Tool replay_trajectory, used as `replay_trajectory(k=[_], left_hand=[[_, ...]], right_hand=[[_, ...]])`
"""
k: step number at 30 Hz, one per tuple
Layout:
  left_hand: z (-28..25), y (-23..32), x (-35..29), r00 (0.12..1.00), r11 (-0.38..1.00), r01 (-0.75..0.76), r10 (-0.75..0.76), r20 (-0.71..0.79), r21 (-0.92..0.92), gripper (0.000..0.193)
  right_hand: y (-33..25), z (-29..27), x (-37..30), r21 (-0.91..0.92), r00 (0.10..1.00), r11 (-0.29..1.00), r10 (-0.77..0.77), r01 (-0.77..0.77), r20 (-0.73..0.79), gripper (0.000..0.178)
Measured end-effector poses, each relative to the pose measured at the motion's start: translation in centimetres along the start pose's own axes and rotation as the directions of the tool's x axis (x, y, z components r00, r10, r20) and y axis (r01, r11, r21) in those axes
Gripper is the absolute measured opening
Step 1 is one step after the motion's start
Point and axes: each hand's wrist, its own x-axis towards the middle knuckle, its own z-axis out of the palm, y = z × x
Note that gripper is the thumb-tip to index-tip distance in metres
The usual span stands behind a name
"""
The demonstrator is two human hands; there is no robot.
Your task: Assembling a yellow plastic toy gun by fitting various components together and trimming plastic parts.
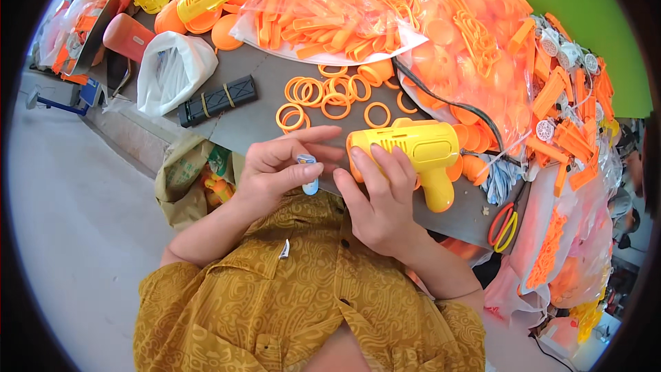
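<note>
Between the thumb and fingers of my left hand (272, 165) is a small blue and white oval piece that looks like a sticker (311, 186). My right hand (385, 210) curls its fingers over the near side of a yellow pistol-shaped toy (430, 146). The toy's handle points toward me, and an orange rim shows at its left end. My right thumb stands off toward the left hand; the undersides of the right fingers are hidden. Several orange rings (335, 105) lie on the grey table (258, 114) beyond my hands.
At the back, bags hold orange parts (337, 17). Left of the rings are a black bar (219, 101) with bands and a white bag (175, 72). Red-and-yellow-handled scissors (504, 227) lie at the right edge, near a black cable (460, 105). A sack (180, 179) hangs below.
</note>
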Motion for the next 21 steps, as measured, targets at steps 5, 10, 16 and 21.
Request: replay_trajectory(k=[5, 10, 16, 21], left_hand=[[0.7, 0.3, 0.1, 0.99, 0.952, -0.143, 0.137, 0.041, 0.271, 0.009], [1.7, 0.6, 0.7, 0.891, 0.595, -0.452, 0.328, 0.312, 0.664, 0.009], [4.7, -0.7, 2.8, 0.707, 0.19, -0.706, 0.253, 0.661, 0.682, 0.013], [3.8, -1.2, 3.1, 0.684, 0.082, -0.728, 0.163, 0.711, 0.681, 0.01]], right_hand=[[0.7, -1.2, 1.2, 0.186, 0.995, 0.979, 0.088, -0.077, -0.048, 0.022], [8.6, -4.2, 9.8, 0.143, 0.948, 0.949, 0.297, -0.281, -0.112, 0.013], [15.4, 0.7, 13.6, -0.325, 0.915, 0.905, 0.351, -0.275, 0.201, 0.023], [14.9, 1.1, 14.7, -0.423, 0.846, 0.864, 0.424, -0.271, 0.324, 0.021]])
